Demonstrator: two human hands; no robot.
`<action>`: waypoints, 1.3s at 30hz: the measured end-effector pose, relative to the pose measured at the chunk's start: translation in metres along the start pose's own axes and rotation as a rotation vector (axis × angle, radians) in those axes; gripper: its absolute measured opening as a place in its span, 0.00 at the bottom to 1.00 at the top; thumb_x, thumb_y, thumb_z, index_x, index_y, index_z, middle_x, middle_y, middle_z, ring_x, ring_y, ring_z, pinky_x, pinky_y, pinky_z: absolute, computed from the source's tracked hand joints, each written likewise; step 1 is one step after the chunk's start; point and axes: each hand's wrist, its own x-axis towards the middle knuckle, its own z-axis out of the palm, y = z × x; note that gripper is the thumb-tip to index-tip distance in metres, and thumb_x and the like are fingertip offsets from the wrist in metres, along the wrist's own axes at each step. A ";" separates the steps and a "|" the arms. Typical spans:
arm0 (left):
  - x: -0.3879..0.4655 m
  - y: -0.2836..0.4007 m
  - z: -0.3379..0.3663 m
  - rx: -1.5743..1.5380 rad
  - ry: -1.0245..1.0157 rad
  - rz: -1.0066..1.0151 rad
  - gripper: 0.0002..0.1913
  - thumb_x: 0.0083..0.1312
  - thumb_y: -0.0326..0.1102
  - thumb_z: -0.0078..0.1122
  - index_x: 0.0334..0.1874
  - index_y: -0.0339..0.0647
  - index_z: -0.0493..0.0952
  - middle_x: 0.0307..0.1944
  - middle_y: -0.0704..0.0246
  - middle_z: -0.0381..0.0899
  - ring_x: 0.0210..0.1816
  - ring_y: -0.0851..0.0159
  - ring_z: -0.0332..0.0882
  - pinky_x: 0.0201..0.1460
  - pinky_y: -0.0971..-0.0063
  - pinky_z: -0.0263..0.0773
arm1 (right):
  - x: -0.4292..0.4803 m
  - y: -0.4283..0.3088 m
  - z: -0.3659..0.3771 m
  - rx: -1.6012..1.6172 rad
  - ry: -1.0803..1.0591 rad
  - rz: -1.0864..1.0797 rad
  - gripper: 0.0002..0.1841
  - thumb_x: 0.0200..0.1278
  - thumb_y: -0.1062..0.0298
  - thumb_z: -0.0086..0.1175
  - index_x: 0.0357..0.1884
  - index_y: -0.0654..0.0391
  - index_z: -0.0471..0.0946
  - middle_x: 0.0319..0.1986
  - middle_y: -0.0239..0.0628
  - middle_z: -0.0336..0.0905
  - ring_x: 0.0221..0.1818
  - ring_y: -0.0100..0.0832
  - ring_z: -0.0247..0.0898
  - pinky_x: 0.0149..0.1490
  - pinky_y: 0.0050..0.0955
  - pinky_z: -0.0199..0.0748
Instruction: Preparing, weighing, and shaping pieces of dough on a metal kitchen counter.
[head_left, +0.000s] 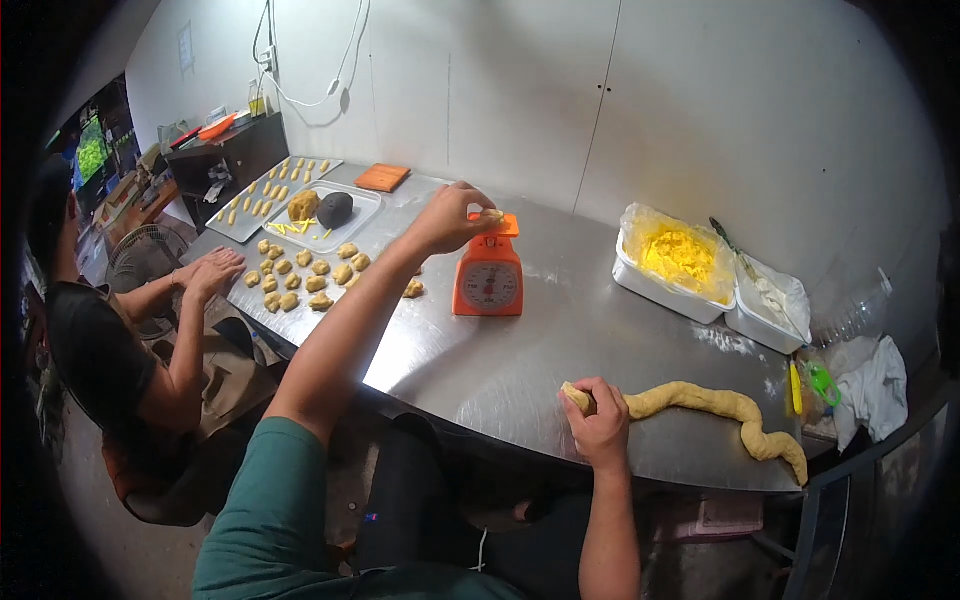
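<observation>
My left hand (459, 217) reaches over the small pan of an orange kitchen scale (488, 281), its fingertips on a small piece of dough (491, 215). Near the table's front edge, my right hand (602, 421) grips one end of a long, winding rope of yellowish dough (694, 395), whose end pokes out past the thumb. The rest of the rope lies to the right along the steel table (555, 345). Left of the scale, several dough lumps (316, 283) lie on the table, some partly behind my left forearm.
A co-worker's hands (214, 271) are at the table's left edge. Behind the lumps, a clear tray (364, 217) bears yellow and dark dough balls beside a tray of small shaped pieces (251, 217). A wooden board (382, 178) and a white tub (660, 291) of yellow filling stand farther back.
</observation>
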 end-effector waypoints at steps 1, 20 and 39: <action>0.000 0.001 0.000 0.007 0.016 0.013 0.26 0.78 0.56 0.76 0.64 0.41 0.91 0.69 0.54 0.87 0.67 0.49 0.85 0.68 0.53 0.83 | 0.000 0.000 0.000 0.001 -0.002 -0.003 0.13 0.68 0.68 0.78 0.45 0.58 0.83 0.39 0.45 0.89 0.44 0.55 0.85 0.53 0.51 0.80; -0.170 -0.103 -0.047 -0.585 0.198 -0.239 0.14 0.84 0.39 0.73 0.60 0.36 0.85 0.44 0.66 0.95 0.47 0.73 0.91 0.51 0.77 0.82 | -0.002 -0.003 0.000 0.020 -0.024 0.055 0.13 0.67 0.68 0.78 0.45 0.59 0.84 0.40 0.46 0.88 0.46 0.55 0.83 0.54 0.51 0.79; -0.253 -0.061 0.016 0.182 0.392 -0.120 0.27 0.73 0.35 0.78 0.73 0.45 0.84 0.58 0.58 0.91 0.60 0.46 0.84 0.69 0.52 0.75 | -0.007 -0.002 -0.002 -0.010 -0.057 0.120 0.13 0.68 0.68 0.78 0.46 0.58 0.84 0.42 0.45 0.89 0.48 0.54 0.84 0.55 0.50 0.80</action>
